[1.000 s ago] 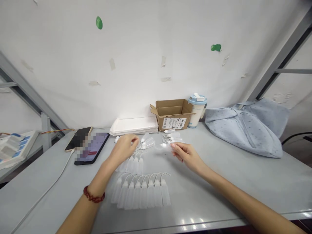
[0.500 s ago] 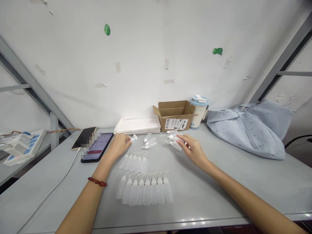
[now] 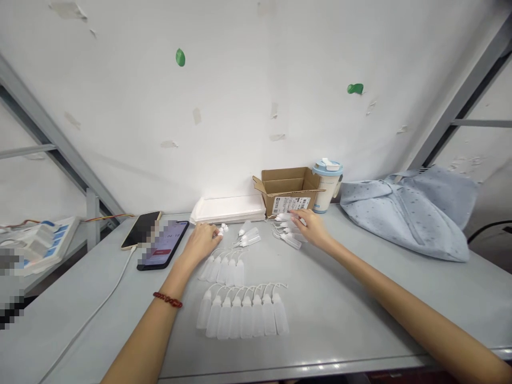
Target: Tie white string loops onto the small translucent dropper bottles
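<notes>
Grip: my right hand at loose bottles before the carton, hold unclear | my left hand by white caps, can't tell if holding any

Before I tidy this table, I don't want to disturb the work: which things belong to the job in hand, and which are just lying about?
In use, it seems:
two rows of bottles
loose bottles, some by the right hand
white pieces by the left hand

Lying about, probably:
dark phone
lit phone
lidded cup
bluish cloth
cardboard box (unclear)
</notes>
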`<action>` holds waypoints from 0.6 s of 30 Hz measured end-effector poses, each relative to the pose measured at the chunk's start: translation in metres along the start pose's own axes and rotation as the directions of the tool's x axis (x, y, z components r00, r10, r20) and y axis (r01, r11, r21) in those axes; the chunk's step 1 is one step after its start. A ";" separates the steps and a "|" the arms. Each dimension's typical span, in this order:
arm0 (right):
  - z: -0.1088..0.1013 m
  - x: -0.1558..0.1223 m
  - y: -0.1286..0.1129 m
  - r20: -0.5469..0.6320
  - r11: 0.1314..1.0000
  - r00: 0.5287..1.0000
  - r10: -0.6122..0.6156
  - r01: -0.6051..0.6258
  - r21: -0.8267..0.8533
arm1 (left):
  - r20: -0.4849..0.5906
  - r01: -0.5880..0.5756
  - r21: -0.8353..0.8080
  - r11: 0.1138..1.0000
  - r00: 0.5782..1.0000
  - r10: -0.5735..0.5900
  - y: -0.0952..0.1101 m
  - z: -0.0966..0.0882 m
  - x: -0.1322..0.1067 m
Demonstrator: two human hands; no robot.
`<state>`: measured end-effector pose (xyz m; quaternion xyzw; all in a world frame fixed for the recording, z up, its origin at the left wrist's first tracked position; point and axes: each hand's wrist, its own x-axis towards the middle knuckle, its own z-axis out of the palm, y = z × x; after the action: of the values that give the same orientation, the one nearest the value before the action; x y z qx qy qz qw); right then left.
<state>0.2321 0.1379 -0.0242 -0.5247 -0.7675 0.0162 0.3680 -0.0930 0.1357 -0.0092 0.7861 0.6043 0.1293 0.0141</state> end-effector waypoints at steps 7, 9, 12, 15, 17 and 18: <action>0.013 0.017 0.007 0.017 0.997 0.999 -0.049 0.050 -0.052 | -0.003 -0.003 0.008 1.000 1.000 0.003 0.002 -0.002 -0.001; 0.010 0.017 -0.004 0.007 0.996 0.997 -0.076 0.076 -0.054 | -0.001 -0.005 0.006 1.000 1.000 0.005 0.003 -0.003 -0.001; -0.013 0.005 -0.045 -0.005 0.985 0.985 -0.172 0.172 -0.010 | 0.002 -0.009 0.005 1.000 1.000 0.009 0.004 -0.004 -0.002; -0.055 -0.022 -0.106 -0.100 0.912 0.922 -0.374 0.385 0.140 | 0.003 -0.014 0.004 1.000 1.000 0.014 0.007 -0.006 -0.003; -0.080 -0.046 -0.143 -0.073 0.830 0.858 -0.509 0.511 0.225 | 0.005 -0.016 0.006 1.000 1.000 0.016 0.009 -0.007 -0.003; -0.089 -0.059 -0.157 -0.030 0.795 0.829 -0.558 0.545 0.268 | 0.005 -0.017 0.008 1.000 1.000 0.017 0.010 -0.008 -0.003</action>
<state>0.1693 -0.0126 0.0729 -0.2237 -0.8867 0.0238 0.4040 -0.0862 0.1289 -0.0008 0.7915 0.5981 0.1248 0.0113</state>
